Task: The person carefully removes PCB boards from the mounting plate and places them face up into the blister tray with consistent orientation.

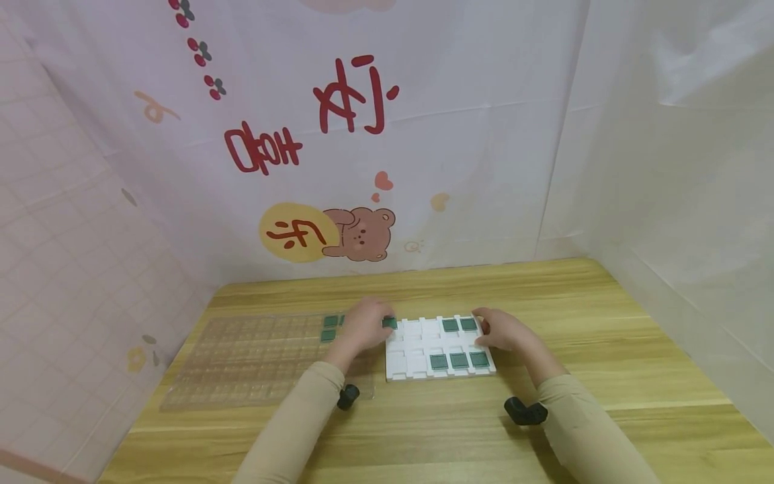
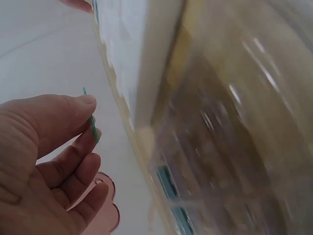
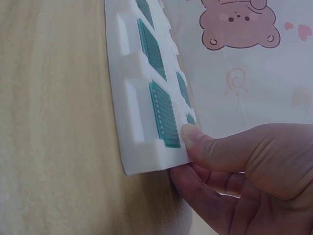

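Note:
My left hand [image 1: 363,327] pinches a small green perforated circuit board [image 1: 390,323] by its edges, over the back left corner of a white compartment tray [image 1: 416,346]. In the left wrist view this board [image 2: 94,129] is seen edge-on between thumb and fingers. My right hand [image 1: 506,331] grips the tray's right end, its thumb [image 3: 191,134] on the upper side. Three green boards [image 1: 459,360] sit in the tray's front row at the right, and two more boards [image 1: 450,325] lie in the back row at the right. The left compartments hold none.
A large clear plastic tray [image 1: 242,363] with many pockets lies left of the white one, partly under my left forearm. Several green boards [image 1: 328,335] are in its right end. Printed white cloth [image 1: 484,168] hangs behind the wooden table [image 1: 435,430].

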A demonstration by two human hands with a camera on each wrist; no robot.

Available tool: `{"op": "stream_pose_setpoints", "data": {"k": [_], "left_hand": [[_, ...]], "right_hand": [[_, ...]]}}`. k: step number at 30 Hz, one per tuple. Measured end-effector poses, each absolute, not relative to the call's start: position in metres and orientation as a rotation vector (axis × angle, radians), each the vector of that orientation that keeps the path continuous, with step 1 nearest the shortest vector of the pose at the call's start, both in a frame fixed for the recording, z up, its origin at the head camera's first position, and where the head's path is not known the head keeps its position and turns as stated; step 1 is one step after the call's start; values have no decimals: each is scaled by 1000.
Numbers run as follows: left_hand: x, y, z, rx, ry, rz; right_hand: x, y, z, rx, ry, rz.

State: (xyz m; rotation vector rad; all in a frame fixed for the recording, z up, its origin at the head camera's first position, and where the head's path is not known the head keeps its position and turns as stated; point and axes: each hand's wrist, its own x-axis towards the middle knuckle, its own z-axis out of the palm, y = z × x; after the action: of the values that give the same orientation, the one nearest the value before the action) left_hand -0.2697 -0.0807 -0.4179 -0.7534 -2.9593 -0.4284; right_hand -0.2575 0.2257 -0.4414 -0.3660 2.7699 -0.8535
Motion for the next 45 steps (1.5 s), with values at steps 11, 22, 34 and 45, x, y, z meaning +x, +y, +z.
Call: {"op": "stream_pose_setpoints", "data": {"k": [11,22,34,45], "left_hand": [[-282,-116,-423,-820,-2943,-412],[-285,-142,-422,-744,-2999,-399],[-282,-154,-421,-773,-3032,-339],[-281,-158,-424,-777,-3032,-306]], "right_hand": [[-259,227,-443,-362,2768,-852],[-260,227,-443,-348,2764,-868],[-259,227,-443,-346,2773,-846],[-259,226,-443,-350,2778,-833]]}}
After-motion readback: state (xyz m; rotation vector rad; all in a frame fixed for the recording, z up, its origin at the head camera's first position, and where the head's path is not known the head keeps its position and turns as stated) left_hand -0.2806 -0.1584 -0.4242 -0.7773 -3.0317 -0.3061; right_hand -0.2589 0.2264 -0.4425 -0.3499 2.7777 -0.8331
